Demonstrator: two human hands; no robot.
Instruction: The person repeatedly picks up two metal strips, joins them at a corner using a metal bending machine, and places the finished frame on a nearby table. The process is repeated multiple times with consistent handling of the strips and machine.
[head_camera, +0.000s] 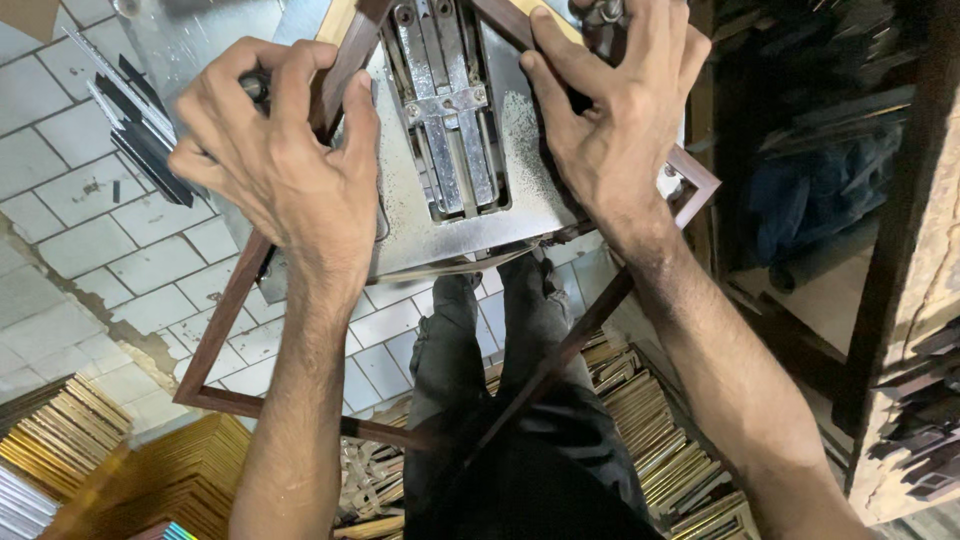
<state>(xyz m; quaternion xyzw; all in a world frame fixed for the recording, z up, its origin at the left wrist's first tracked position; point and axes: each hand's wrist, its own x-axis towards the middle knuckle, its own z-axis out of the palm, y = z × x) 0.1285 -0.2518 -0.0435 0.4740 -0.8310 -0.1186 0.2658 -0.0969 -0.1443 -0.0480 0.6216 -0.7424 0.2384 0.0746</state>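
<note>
Seen from above, a person presses a dark brown frame against a metal machine, both hands clamped on the moulding near the corner that sits at the top of the machine's plate. The left hand lies with fingers curled over the frame's left rail, palm down, thumb resting on the steel plate beside it. The right hand grips the right rail the same way, fingers spread and bent over the wood, the fingertips touching the plate close to the central steel guide. The frame hangs open below the machine: its left rail runs down over the white floor tiles, its bottom rail crosses in front of the person's dark trousers, and another corner juts out just beside the right wrist. A bundle of black and silver strips lies at the machine's left edge. Stacks of gold mouldings are piled on the floor at lower left and around the person's legs, and dark wooden shelves of offcuts stand at right.
</note>
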